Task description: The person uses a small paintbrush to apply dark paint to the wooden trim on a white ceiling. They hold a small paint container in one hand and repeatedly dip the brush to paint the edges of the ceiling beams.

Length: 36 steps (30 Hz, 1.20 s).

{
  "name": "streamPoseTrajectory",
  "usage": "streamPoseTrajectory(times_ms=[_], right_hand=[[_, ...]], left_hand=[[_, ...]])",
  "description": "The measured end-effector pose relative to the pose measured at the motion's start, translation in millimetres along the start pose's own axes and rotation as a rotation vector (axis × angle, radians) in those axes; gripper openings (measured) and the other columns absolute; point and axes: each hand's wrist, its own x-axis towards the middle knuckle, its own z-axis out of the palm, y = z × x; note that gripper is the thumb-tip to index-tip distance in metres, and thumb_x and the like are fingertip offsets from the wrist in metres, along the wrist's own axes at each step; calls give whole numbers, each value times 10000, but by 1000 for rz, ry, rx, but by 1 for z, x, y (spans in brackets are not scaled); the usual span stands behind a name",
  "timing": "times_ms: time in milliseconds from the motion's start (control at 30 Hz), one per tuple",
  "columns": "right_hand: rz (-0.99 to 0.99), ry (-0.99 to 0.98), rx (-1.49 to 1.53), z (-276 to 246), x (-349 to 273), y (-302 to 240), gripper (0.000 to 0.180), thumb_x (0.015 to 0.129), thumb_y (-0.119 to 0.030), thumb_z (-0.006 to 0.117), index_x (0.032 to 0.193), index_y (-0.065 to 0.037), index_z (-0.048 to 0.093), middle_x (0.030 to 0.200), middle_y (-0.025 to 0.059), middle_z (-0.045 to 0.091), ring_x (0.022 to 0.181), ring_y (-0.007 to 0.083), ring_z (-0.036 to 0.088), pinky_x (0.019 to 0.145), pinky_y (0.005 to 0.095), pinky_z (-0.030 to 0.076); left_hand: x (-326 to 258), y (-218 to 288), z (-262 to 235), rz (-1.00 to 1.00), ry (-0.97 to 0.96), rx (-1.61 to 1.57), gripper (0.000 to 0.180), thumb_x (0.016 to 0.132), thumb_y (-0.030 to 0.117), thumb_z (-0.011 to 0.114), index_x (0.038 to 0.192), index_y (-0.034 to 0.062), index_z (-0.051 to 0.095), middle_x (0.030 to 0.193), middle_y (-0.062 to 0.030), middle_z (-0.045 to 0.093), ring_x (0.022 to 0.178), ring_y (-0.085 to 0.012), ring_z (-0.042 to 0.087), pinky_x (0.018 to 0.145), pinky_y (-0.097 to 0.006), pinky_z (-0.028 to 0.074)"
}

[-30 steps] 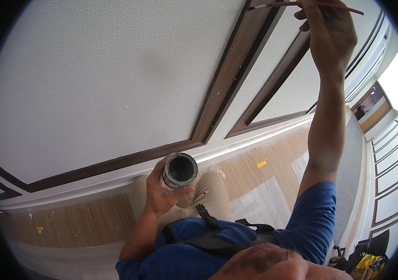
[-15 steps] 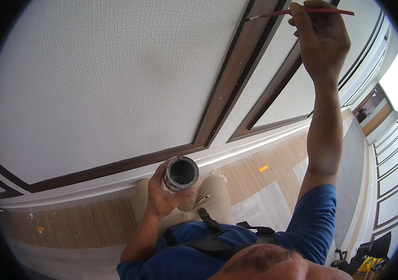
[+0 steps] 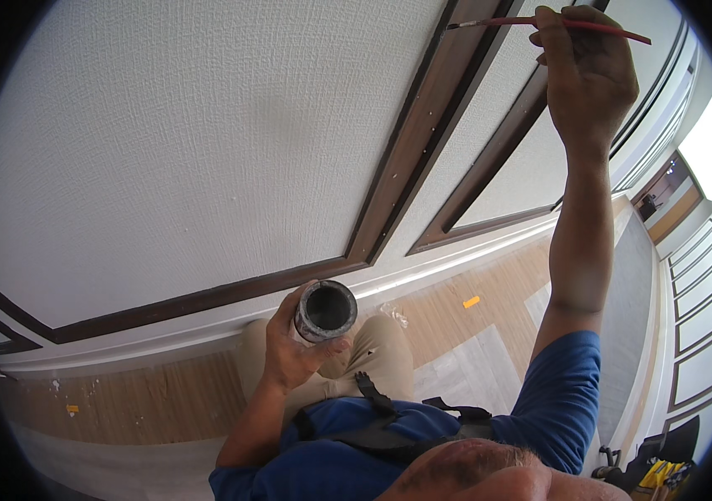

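My right hand is raised high at the upper right, its fingers pinched round a thin red-handled paintbrush. The bristle end points left and lies at the brown wooden moulding on the wall; whether it touches cannot be made out. Low in front of my body, my left hand is wrapped round a small open can with a smeared rim and a dark inside. The textured white wall panel fills the space beyond the can, framed by the moulding.
A white baseboard runs along the wall's foot. On the wood-look floor lie pale covering sheets and an orange tape piece. A railing stands at the right, with a dark and yellow bag below it.
My right hand and the paintbrush have shifted slightly right and down, and the brush's handle end now tilts lower. My left hand and the can have stayed in place.
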Motion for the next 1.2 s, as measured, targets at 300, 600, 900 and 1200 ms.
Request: streamPoseTrajectory(times_ms=[300, 600, 900, 1200], right_hand=[[22, -21, 98, -1, 0, 10, 155, 942, -47, 673, 1042, -15, 558, 797, 33, 618, 679, 76, 588, 586, 213, 461], [5, 1, -48, -6, -5, 16, 252, 935, -89, 700, 1134, 14, 584, 866, 107, 704, 744, 140, 691, 602, 223, 540], [62, 42, 13, -18, -19, 31, 256, 919, -128, 744, 1107, 5, 634, 863, 113, 747, 746, 139, 724, 620, 223, 559], [160, -5, 98, -9, -10, 22, 180, 945, -69, 681, 1074, -4, 573, 860, 86, 660, 718, 108, 636, 591, 225, 516]], left_hand=[[0, 0, -1, 2, -13, 27, 895, 677, 215, 946, 1396, -34, 475, 1239, -129, 648, 1155, -209, 628, 1016, -352, 500], [-1, -2, -2, -8, 1, 13, 900, 676, 229, 947, 1398, -31, 475, 1242, -126, 643, 1149, -208, 628, 1016, -351, 500], [-2, -3, -3, -26, 2, 37, 911, 670, 248, 951, 1398, -31, 480, 1231, -120, 649, 1159, -201, 617, 1028, -343, 478], [0, -2, 0, -28, -24, -6, 875, 697, 201, 933, 1405, -27, 474, 1277, -117, 620, 1182, -200, 600, 1031, -349, 475]])
